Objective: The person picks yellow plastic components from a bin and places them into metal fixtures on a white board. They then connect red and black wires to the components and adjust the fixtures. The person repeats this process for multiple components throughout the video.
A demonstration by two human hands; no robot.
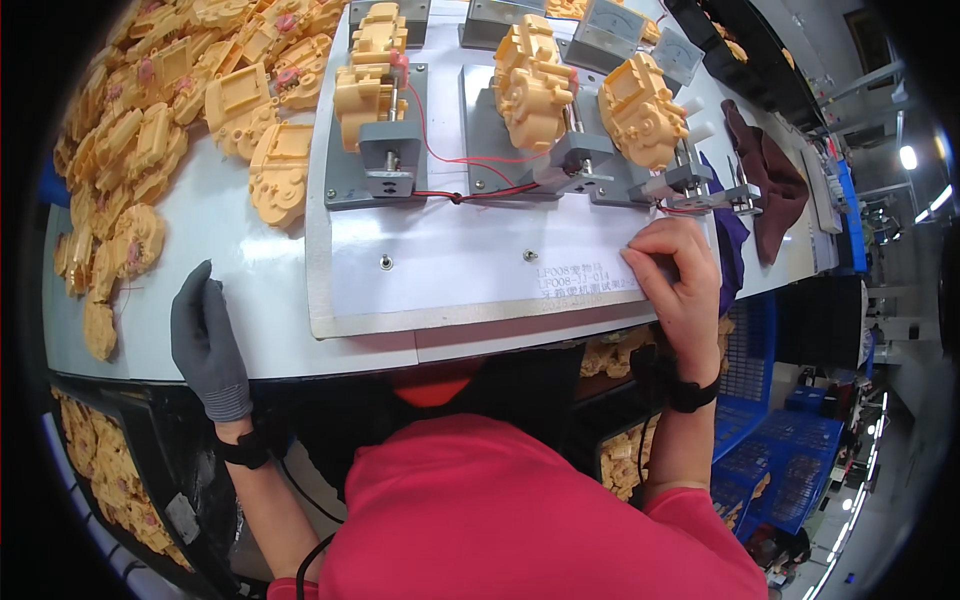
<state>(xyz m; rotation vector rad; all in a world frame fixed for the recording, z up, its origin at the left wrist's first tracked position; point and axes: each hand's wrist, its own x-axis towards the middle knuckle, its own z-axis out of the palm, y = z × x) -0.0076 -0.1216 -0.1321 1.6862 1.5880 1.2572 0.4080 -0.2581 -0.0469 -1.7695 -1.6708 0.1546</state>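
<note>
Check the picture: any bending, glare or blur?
Head view: the table has edges curved by the wide lens, and the corners fall to black; head view: a lamp at far right glares white; head view: the left hand and right hand show no obvious motion blur.

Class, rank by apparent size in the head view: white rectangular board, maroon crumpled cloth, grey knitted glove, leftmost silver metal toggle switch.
White board
Maroon cloth and grey glove: too alike to rank
Toggle switch
</note>
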